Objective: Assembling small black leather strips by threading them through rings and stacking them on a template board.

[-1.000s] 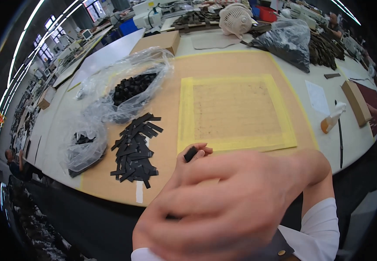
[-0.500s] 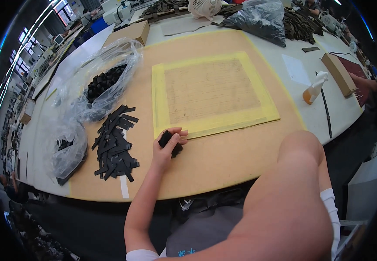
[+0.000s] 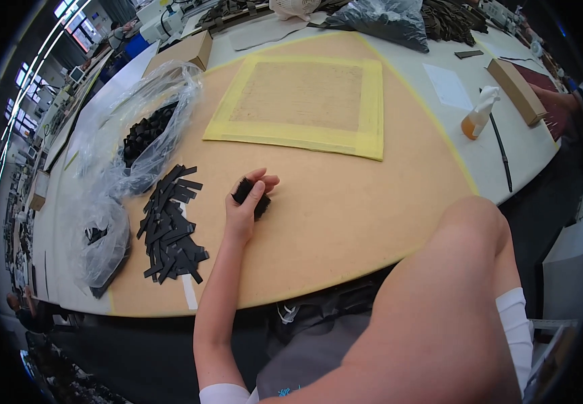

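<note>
A bundle of black strips (image 3: 249, 196) is held in the closed left grip (image 3: 245, 210) on the tan table (image 3: 345, 215); a yellow mat (image 3: 305, 101) lies at one o'clock. The right grip is hidden beyond the raised arm, so its state cannot be told.

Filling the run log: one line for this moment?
left hand: grips black strips bundle | right hand: out of view | strip pile beside

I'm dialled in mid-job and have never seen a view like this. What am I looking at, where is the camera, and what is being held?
No machine here: a person works bare-handed, filmed by a fisheye camera on their head looking down, so straight edges curve. The left hand rests on the tan work board, closed around a small bundle of black strips. More black strips lie in a loose pile to its left, beside clear plastic bags. Ahead lies a yellow-bordered mat; a spray bottle stands to the right. The big shape at lower right is the right arm; its hand is out of view.
</note>
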`<state>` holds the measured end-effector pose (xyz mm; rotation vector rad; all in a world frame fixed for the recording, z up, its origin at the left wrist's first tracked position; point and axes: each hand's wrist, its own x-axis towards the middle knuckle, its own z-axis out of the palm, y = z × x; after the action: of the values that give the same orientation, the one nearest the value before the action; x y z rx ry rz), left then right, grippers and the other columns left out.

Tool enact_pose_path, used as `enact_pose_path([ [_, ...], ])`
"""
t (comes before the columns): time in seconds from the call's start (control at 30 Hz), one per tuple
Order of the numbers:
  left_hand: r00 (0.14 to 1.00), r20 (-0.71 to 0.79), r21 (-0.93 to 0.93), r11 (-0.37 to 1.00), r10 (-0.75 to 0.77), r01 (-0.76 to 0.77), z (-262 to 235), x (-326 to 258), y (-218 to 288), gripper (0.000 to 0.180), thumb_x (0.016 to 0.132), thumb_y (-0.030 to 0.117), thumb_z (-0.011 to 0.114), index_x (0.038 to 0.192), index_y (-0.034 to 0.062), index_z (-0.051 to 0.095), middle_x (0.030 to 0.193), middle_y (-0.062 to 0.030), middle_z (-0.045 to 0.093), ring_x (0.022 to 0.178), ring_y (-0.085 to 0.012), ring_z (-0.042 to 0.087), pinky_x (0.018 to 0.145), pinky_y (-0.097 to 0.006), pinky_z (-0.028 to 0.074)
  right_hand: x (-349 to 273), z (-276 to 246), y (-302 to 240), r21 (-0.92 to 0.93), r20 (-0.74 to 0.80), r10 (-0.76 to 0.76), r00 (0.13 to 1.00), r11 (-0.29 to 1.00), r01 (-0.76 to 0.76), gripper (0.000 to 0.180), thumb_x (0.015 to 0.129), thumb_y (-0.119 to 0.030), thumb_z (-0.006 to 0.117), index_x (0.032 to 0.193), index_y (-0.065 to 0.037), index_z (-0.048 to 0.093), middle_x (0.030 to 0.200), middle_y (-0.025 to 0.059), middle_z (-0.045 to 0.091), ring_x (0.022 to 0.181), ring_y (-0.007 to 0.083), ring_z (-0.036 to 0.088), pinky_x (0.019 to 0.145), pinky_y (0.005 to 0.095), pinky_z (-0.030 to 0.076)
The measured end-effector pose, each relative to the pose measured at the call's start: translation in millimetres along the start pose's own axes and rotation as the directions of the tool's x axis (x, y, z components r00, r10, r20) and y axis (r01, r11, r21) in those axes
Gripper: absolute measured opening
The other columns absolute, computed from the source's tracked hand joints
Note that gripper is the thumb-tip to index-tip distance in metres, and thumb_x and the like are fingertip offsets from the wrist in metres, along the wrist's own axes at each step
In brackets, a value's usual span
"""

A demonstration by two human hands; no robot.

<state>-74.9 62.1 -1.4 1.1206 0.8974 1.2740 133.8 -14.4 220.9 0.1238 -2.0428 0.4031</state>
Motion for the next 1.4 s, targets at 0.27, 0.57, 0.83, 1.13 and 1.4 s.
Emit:
enact_pose_path([
  [0.27, 1.0, -0.004, 0.099, 0.995, -0.026, 0.026, 14, -3, 1, 0.03, 0.093, 0.015, 0.064, 0.119, 0.0008, 0.06, 0.108, -0.0114, 0.068, 0.102, -0.0179, 0.064, 0.086, -0.029, 0.05, -23, 16, 5, 0.134, -0.129, 0.128, 0.983, 0.985, -0.111, 0.021, 0.079, -0.011, 0.062, 0.1, -0.006, 0.063, 0.097, 0.0089, 0.061, 0.082, 0.0199, 0.062, 0.067, 0.0321, 0.053],
  [0.57, 0.995, 0.024, -0.033, 0.995, 0.099, -0.098, -2, -7, 1, 0.042, 0.097, 0.02, 0.054, 0.132, -0.0006, 0.05, 0.148, -0.014, 0.038, 0.131, -0.0233, 0.043, 0.102, -0.035, 0.039, -95, 36, 91, -0.232, -0.051, 0.772, 0.634, 0.608, -0.759, 0.055, 0.078, -0.025, 0.075, 0.122, 0.0, 0.053, 0.11, 0.0129, 0.061, 0.085, 0.0241, 0.061, 0.078, 0.0339, 0.052],
  [0.83, 0.936, 0.315, 0.228, 0.945, 0.157, -0.235, 25, -18, 9, 0.04, 0.092, 0.021, 0.063, 0.129, 0.0061, 0.059, 0.16, -0.0155, 0.006, 0.145, -0.025, 0.019, 0.112, -0.038, 0.028, -152, 68, 116, 0.059, 0.13, 0.874, 0.469, 0.465, -0.883, 0.04, 0.075, -0.022, 0.078, 0.108, -0.004, 0.064, 0.095, 0.0122, 0.068, 0.086, 0.0233, 0.066, 0.077, 0.0342, 0.051],
  [1.13, 0.946, 0.313, 0.25, 0.953, 0.088, -0.171, 21, -17, 7, 0.043, 0.087, 0.014, 0.07, 0.126, 0.0012, 0.058, 0.147, -0.0167, 0.04, 0.132, -0.0234, 0.042, 0.107, -0.036, 0.036, -169, 90, 117, 0.097, 0.089, 0.81, 0.58, 0.572, -0.814, 0.027, 0.076, -0.009, 0.073, 0.101, -0.004, 0.065, 0.092, 0.0132, 0.068, 0.085, 0.0289, 0.067, 0.074, 0.0364, 0.053],
  [1.4, 0.972, 0.23, 0.062, 0.998, -0.046, 0.033, 19, -24, 10, 0.045, 0.09, 0.013, 0.067, 0.129, -0.0022, 0.054, 0.132, -0.0122, 0.056, 0.12, -0.0185, 0.052, 0.103, -0.033, 0.041, -162, 94, 122, 0.057, 0.101, 0.786, 0.61, 0.608, -0.792, 0.028, 0.076, -0.01, 0.074, 0.102, -0.003, 0.063, 0.095, 0.0132, 0.067, 0.086, 0.0292, 0.065, 0.074, 0.0366, 0.052],
])
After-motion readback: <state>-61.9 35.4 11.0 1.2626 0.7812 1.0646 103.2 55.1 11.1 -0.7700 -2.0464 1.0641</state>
